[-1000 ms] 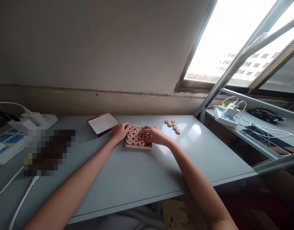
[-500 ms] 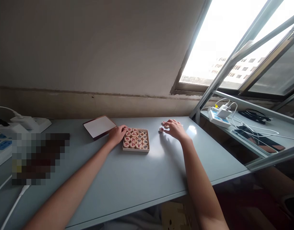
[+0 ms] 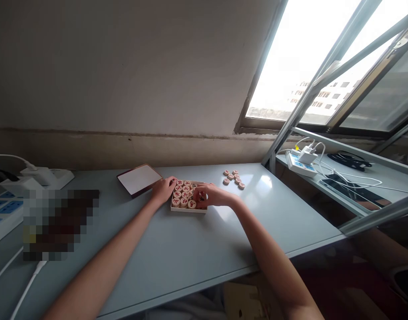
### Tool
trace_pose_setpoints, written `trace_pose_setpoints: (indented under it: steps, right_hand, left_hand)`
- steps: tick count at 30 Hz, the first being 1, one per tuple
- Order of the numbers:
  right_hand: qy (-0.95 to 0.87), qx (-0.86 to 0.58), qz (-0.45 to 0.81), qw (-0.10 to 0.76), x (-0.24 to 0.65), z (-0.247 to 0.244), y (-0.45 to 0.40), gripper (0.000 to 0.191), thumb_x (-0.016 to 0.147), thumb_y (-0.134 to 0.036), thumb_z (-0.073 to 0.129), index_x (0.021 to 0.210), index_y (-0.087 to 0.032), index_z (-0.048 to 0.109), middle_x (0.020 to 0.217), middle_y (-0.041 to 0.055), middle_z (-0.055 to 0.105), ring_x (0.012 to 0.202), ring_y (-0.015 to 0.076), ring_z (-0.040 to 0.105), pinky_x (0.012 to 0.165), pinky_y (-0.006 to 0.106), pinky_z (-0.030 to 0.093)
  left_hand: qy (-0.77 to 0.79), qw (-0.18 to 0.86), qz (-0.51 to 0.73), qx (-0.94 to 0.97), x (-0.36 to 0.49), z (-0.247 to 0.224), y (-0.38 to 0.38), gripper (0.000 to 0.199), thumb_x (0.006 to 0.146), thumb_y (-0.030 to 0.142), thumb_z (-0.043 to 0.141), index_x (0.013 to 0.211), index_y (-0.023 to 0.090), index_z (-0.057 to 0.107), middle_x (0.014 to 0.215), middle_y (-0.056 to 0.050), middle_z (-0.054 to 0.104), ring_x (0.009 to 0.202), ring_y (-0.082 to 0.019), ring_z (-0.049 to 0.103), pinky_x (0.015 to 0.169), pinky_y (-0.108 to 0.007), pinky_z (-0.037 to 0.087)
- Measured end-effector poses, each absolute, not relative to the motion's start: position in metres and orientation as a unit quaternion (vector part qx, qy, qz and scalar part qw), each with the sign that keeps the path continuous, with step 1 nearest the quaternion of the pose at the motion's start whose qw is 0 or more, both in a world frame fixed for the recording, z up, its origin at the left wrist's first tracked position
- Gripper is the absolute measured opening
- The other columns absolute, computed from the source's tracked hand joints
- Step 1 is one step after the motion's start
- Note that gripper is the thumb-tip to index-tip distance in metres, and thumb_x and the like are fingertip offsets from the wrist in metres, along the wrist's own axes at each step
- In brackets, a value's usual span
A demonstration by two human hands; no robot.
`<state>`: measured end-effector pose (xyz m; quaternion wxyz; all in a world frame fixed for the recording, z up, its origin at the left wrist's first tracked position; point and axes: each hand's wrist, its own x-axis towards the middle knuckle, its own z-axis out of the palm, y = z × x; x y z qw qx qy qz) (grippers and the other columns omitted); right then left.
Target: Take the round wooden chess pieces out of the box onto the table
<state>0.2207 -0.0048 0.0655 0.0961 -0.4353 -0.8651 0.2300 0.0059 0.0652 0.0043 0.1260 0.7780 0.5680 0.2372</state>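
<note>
A shallow white box (image 3: 188, 210) holds rows of round wooden Chinese chess pieces (image 3: 184, 202) with red and black characters. At its far left corner, my left hand (image 3: 163, 189) has its fingers closed on the box's edge. Over the box's right side is my right hand (image 3: 213, 194), its fingers bent around a black-marked chess piece (image 3: 201, 198). That hand covers part of the right-hand columns. Several loose red-marked chess pieces (image 3: 237, 181) lie in a small group on the table, beyond and to the right of the box.
The box lid (image 3: 140, 178) lies inner side up, left of the box. On the grey table's (image 3: 177, 262) left are a power strip (image 3: 5, 206), chargers and a blurred-out dark object (image 3: 60, 226). A metal post (image 3: 290, 115) and a shelf with cables (image 3: 343, 178) stand right.
My right hand has moved left from the loose pieces to the box's right side. The loose pieces it partly covered now show. My left hand stays at the box's corner.
</note>
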Motion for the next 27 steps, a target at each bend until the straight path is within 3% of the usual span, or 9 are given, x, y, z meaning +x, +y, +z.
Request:
trace_pose_setpoints:
  steps: [8, 13, 16, 20, 27]
  right_hand:
    - [-0.876, -0.414, 0.22, 0.116, 0.222, 0.056, 0.0, 0.028, 0.069, -0.025, 0.07, 0.097, -0.024, 0.066, 0.093, 0.0018, 0.058, 0.088, 0.0169, 0.052, 0.074, 0.026, 0.04]
    - [-0.859, -0.418, 0.264, 0.131, 0.234, 0.059, 0.001, 0.026, 0.071, -0.038, 0.07, 0.093, -0.024, 0.067, 0.097, 0.0022, 0.058, 0.093, 0.0177, 0.051, 0.081, 0.028, 0.041]
    - [-0.866, -0.397, 0.273, 0.134, 0.231, 0.057, 0.001, 0.032, 0.072, -0.033, 0.07, 0.103, -0.026, 0.065, 0.102, 0.0024, 0.058, 0.098, 0.0182, 0.05, 0.08, 0.027, 0.042]
    - [-0.876, -0.392, 0.244, 0.136, 0.221, 0.053, 0.002, 0.028, 0.071, -0.025, 0.07, 0.099, -0.023, 0.065, 0.104, 0.0041, 0.057, 0.104, 0.0205, 0.049, 0.083, 0.029, 0.041]
    - [-0.827, -0.508, 0.211, 0.117, 0.268, 0.069, 0.001, 0.033, 0.074, -0.048, 0.063, 0.097, -0.024, 0.06, 0.097, 0.0035, 0.058, 0.095, 0.0206, 0.051, 0.084, 0.034, 0.041]
  left_hand:
    - [0.565, 0.129, 0.238, 0.779, 0.006, 0.004, 0.065, 0.032, 0.091, 0.032, 0.038, 0.101, 0.021, 0.067, 0.098, -0.005, 0.071, 0.091, -0.021, 0.064, 0.075, -0.026, 0.044]
    - [0.565, 0.122, 0.24, 0.78, 0.006, 0.004, 0.064, 0.032, 0.091, 0.032, 0.038, 0.101, 0.021, 0.067, 0.097, -0.006, 0.071, 0.09, -0.022, 0.064, 0.073, -0.027, 0.044]
    - [0.564, 0.122, 0.24, 0.78, 0.006, 0.003, 0.064, 0.033, 0.091, 0.033, 0.038, 0.101, 0.021, 0.067, 0.097, -0.006, 0.071, 0.089, -0.023, 0.064, 0.073, -0.027, 0.044]
    - [0.56, 0.129, 0.243, 0.782, 0.006, 0.004, 0.064, 0.032, 0.091, 0.031, 0.038, 0.101, 0.021, 0.067, 0.096, -0.006, 0.071, 0.09, -0.022, 0.064, 0.074, -0.027, 0.044]
    - [0.565, 0.121, 0.24, 0.78, 0.006, 0.003, 0.065, 0.032, 0.091, 0.032, 0.038, 0.101, 0.022, 0.067, 0.098, -0.005, 0.071, 0.091, -0.022, 0.064, 0.075, -0.027, 0.044]
